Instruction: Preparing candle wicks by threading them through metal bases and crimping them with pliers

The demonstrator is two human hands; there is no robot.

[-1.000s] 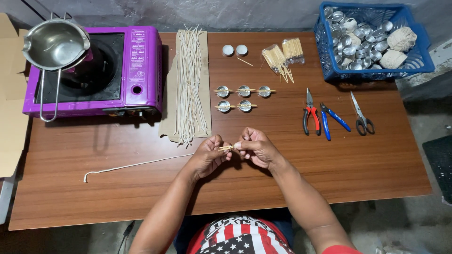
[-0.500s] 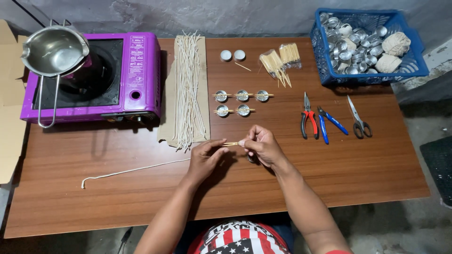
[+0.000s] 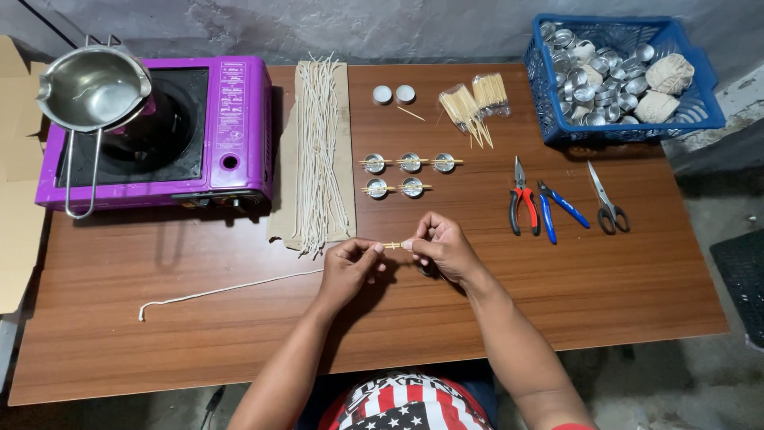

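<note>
Both the left hand (image 3: 348,267) and right hand (image 3: 440,247) pinch a thin wooden stick (image 3: 392,245) with white cotton wick (image 3: 231,288); uneven pulling could snap it.

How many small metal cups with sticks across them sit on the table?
5 cups: three in the back row, two in front. The hands may hide another.

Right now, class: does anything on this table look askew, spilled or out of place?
Mostly orderly. One toothpick lies loose beside the two round lids, apart from the toothpick bundles, and a long white string trails across the table.
</note>
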